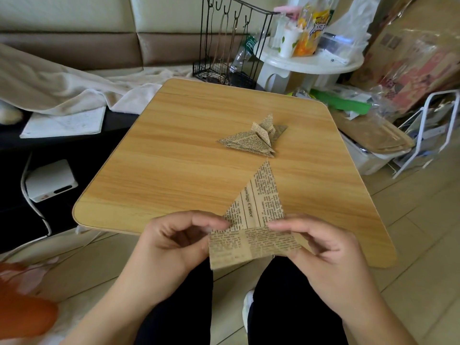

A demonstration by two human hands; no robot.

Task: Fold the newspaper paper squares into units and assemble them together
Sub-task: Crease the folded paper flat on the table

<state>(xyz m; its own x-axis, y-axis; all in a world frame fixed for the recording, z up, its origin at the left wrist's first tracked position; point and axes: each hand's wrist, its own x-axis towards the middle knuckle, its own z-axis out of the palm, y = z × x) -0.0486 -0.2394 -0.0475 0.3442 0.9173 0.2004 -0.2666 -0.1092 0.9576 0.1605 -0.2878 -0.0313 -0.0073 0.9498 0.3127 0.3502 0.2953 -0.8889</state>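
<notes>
Newspaper paper square (258, 220), part-folded, held aloft over the near edge of the wooden table (174, 158), at about 6 o'clock on the tabletop, its long point aimed toward 12 o'clock. Left hand (171, 242) pinching the sheet's left side between thumb and forefinger, remaining fingers curled beneath. Right hand (321, 247) pinching the right side likewise, thumb on top of the folded lower band, fingers tucked behind the paper.

Judged light and thin, kraft-toned, limp until creased and stiffer along each fold; likely to tear if tugged at a corner and to spring open if released before a crease is pressed flat. Best held where already gripped, at the doubled lower band on either side of the centre crease, leaving the single-layer tip free.

Finished folded units (256, 138) lying slightly right of the table's centre, well apart from the hands, apparently slotted or stacked together; how many, not clear.

Legible print on the held sheet: "Center", preceded by a partly hidden word ending "nowlage"; body text too small to read. Yellow snack bag (313, 26) on the white round side table (311, 63) at 1 o'clock bearing a red logo, unreadable.
</notes>
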